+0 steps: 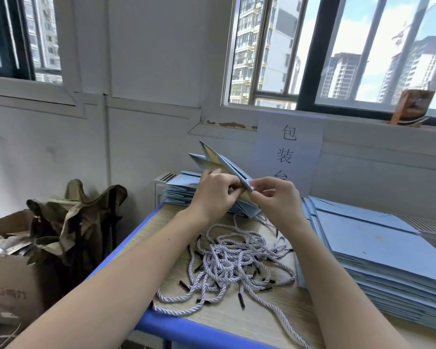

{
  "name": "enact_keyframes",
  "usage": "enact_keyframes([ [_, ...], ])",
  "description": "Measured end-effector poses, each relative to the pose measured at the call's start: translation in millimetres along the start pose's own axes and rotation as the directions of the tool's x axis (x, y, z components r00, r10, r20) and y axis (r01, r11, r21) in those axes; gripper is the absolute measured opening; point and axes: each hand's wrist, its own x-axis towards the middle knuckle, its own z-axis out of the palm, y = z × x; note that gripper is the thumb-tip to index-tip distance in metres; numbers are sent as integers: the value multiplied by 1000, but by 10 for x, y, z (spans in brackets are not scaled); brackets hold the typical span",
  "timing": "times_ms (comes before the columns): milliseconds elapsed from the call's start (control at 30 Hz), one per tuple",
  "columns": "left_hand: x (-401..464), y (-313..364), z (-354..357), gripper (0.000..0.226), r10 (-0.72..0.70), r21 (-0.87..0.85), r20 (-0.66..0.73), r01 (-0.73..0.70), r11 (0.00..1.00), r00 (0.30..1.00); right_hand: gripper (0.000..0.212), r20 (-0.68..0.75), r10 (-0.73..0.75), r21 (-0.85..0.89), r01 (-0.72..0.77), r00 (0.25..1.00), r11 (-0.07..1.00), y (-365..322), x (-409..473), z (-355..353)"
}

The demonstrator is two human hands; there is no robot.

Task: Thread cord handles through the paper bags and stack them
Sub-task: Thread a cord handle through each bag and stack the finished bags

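A: Report room and work surface.

B: White wall (149, 71) with two barred windows; a paper sign (288, 152) hangs below the right one. The table (237, 321) has a wood-grain top and a blue edge. Its right side runs out of frame.

A: Large items?

B: A flat stack of blue bags (378, 250) fills the right side, cut off at the frame edge. A second, smaller bag stack (180, 191) lies at the far left corner, partly hidden by the hands. A cardboard box (10, 285) with olive fabric (71, 217) stands left of the table, just beside its edge.

A: Task items?

B: The loose cord pile (233, 263) lies at table centre, between the forearms. One paper bag (224, 167) is held tilted above the far table area.

A: Hands?

B: The left hand (213, 195) grips the bag's lower portion, fingers curled. The right hand (275, 195) pinches at the bag's edge, fingertips close together. A cord end there is too small to confirm.
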Motion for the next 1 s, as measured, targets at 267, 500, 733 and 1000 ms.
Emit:
enact_keyframes([
  [267, 68, -166, -232, 6, -81, 7, 286, 82, 997, 955, 14, -81, 51, -98, -59, 995, 993, 37, -4, 5],
  [500, 68, -135, -254, 4, -252, -11, 296, 267, 964, 921, 24, 65, 79, -126, -71, 995, 989, 44, -36, 33],
  [733, 109, -83, -156, 37, -529, -289, 68, 524, 801, 846, 29, 182, 99, -121, -78, 978, 990, 44, -53, 106],
  [1000, 74, -77, -96, 14, -341, -215, -179, 301, 929, 923, 47, 158, 220, 344, -263, 962, 901, -76, 17, 54],
])
